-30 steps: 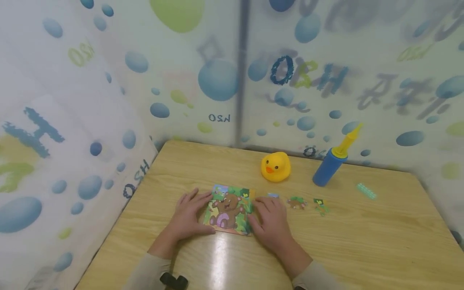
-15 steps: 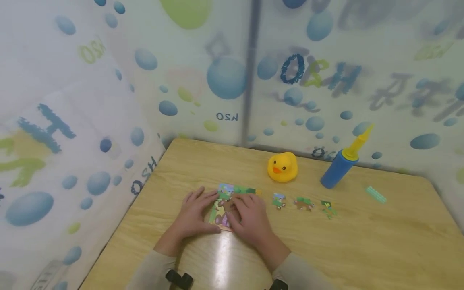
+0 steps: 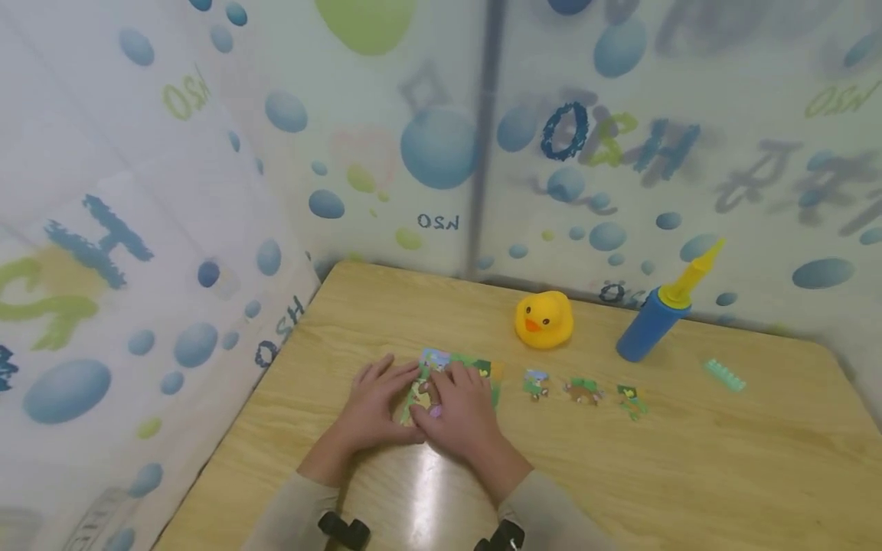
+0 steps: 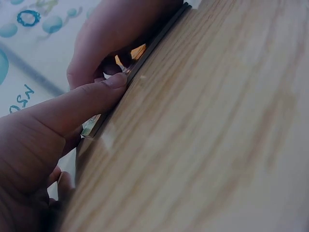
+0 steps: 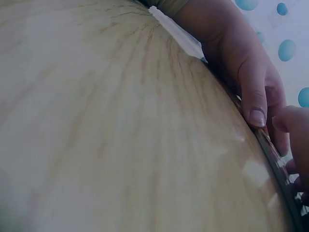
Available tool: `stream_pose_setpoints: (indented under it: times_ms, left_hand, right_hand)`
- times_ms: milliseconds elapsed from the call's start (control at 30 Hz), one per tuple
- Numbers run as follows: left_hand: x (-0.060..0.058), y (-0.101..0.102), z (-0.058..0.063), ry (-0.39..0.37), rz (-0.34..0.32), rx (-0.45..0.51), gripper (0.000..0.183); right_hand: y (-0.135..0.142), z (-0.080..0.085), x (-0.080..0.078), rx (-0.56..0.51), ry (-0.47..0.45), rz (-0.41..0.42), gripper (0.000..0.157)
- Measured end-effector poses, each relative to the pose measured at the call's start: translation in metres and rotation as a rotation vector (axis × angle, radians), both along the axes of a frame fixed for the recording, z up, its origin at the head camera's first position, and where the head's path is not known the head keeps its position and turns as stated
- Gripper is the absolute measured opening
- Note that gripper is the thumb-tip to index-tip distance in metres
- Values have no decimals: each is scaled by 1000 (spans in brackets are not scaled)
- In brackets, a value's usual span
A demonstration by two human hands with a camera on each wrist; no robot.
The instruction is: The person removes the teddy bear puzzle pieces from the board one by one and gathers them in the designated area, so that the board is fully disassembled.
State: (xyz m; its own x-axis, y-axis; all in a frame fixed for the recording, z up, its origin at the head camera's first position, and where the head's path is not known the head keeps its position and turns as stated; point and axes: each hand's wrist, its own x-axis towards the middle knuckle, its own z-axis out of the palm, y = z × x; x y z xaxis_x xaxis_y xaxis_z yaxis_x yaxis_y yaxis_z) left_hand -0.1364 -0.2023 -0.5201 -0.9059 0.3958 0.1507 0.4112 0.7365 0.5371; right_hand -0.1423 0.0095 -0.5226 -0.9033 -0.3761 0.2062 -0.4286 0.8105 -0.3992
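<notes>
A jigsaw puzzle point(image 3: 423, 396) with a brown bear picture lies flat on the wooden table, its right part covered by my right hand. My left hand point(image 3: 372, 402) rests along its left side, fingers stretched toward the upper left edge. Its thumb point(image 4: 113, 81) lies against the near edge of the thin board. Over the picture, my right hand point(image 3: 460, 409) arches with its fingertips down on the surface. That thumb reaches toward the left thumb. What sits under the right fingertips is hidden. To the right lie three loose puzzle pieces: sky-blue point(image 3: 535, 384), brown point(image 3: 583, 390) and green point(image 3: 630, 401).
A yellow rubber duck point(image 3: 544, 320) stands behind the loose pieces. Right of it is a blue hand pump point(image 3: 652, 325) with a yellow nozzle. A pale green studded strip point(image 3: 725, 375) lies farther right. Patterned walls border the table's back and left side.
My right hand has moved left from the puzzle's right edge onto the picture, uncovering the sky-blue piece. The left hand keeps its place at the board. The head view has shifted slightly.
</notes>
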Motion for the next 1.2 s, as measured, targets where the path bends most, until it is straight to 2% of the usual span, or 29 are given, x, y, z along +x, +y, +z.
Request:
stream_pose_setpoints:
  times_ms: [267,500,833,1200]
  left_hand:
    - [1,0,3,-17,-10,13,109]
    - [0,-1,2,-25,-11,29,109]
    - [-1,0,3,-27,-12,24,110]
    - [1,-1,3,6,-21,40,106]
  right_hand:
    - [4,3,-6,-184,-123,-30,44]
    - [6,16,-13,-211,-273,-3,45]
    - [9,18,-16,-159,-270,30,57]
    - [9,21,-16,-185,-294,35,60]
